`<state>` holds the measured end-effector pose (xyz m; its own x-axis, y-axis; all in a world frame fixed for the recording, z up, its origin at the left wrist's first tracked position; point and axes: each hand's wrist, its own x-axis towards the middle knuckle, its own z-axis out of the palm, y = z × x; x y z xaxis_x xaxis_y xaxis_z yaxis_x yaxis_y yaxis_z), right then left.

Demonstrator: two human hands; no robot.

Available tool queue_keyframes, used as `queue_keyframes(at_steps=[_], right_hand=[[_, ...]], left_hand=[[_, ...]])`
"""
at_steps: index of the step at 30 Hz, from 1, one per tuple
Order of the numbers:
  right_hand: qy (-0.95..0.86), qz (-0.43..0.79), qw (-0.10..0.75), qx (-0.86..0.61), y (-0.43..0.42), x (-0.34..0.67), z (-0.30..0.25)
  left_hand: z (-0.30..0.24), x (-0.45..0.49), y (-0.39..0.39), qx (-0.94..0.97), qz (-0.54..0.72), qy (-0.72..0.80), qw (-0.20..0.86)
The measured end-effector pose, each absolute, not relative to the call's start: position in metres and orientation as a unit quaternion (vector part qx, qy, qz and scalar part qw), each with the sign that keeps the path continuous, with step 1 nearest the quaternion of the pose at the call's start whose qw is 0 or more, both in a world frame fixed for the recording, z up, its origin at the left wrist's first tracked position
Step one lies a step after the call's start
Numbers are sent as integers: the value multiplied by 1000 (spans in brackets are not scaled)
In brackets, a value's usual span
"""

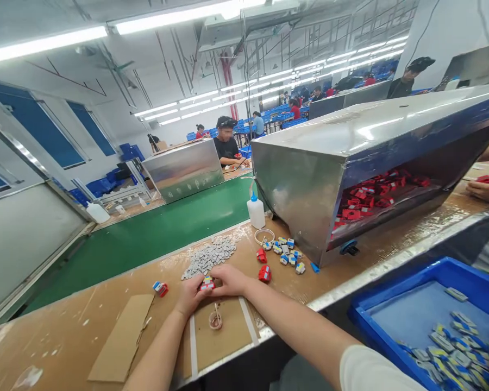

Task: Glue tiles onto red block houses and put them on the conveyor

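Both my hands meet over the wooden bench (65,336) near its front edge. My left hand (190,296) and my right hand (228,279) pinch a small red, white and blue part (207,283) between their fingertips. Just behind them lies a heap of small grey pieces (209,255). To the right several red and blue-and-white parts (283,255) are scattered, with a red one (264,273) nearest my right hand. Another red and blue part (160,288) lies to the left of my left hand.
A tape roll (215,320) rests on a taped cardboard pad (224,331). Behind are a white squeeze bottle (256,209), a tape ring (264,235), a steel hopper (350,163) holding red parts, and a green conveyor belt (158,228). A blue bin (432,320) sits right. Other people work beyond.
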<state>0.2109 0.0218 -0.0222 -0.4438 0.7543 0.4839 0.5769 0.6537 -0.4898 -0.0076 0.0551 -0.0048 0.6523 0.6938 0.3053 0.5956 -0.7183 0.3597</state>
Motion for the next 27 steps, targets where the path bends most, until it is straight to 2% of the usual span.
queue_keyframes(at_steps=[10,21,27], right_hand=[[-848,136,300,-415,19,215,-3],[-832,188,288,-435,18,215,5],[-811,228,342,-416,19,221,-4]], left_hand=[[-2,-11,63,906,232,328,135],[9,-4,63,890,220,364,164],[11,7,61,879,190,404,166]])
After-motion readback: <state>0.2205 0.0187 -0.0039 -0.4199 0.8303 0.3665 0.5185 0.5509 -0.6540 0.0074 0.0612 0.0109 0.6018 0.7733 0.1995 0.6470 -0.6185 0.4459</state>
